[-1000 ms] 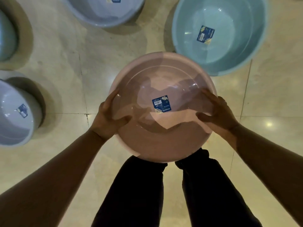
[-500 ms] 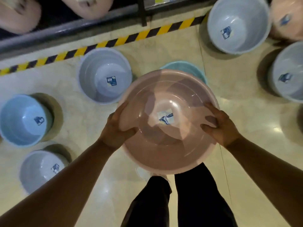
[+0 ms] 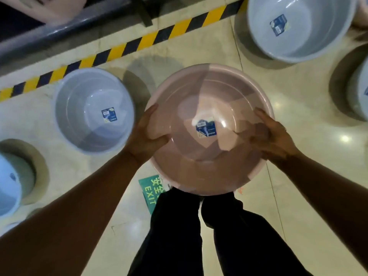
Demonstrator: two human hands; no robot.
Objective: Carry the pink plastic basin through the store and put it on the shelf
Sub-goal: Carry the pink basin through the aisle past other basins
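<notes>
The pink plastic basin (image 3: 199, 168) is held in front of my body above the floor, mouth up, with a blue label stuck on its bottom. My left hand (image 3: 144, 137) grips its left rim, thumb inside the bowl. My right hand (image 3: 274, 137) grips the right rim the same way. The dark base rail of a shelf (image 3: 59, 34) runs across the top left, behind a yellow-and-black striped floor line (image 3: 129, 47). Something pink (image 3: 49, 6) lies blurred on that shelf.
Grey basins stand on the tiled floor: one just left of the pink basin (image 3: 93, 110), one at top right (image 3: 300, 26), one cut off at the right edge (image 3: 362, 90). A pale blue basin (image 3: 10, 182) sits at the far left. A green EXIT floor sticker (image 3: 151, 188) lies by my legs.
I have stepped toward the striped line and the shelf rail. The teal basin that showed behind the pink one is out of sight, and the grey basins have shifted in view. Both hands keep their grip.
</notes>
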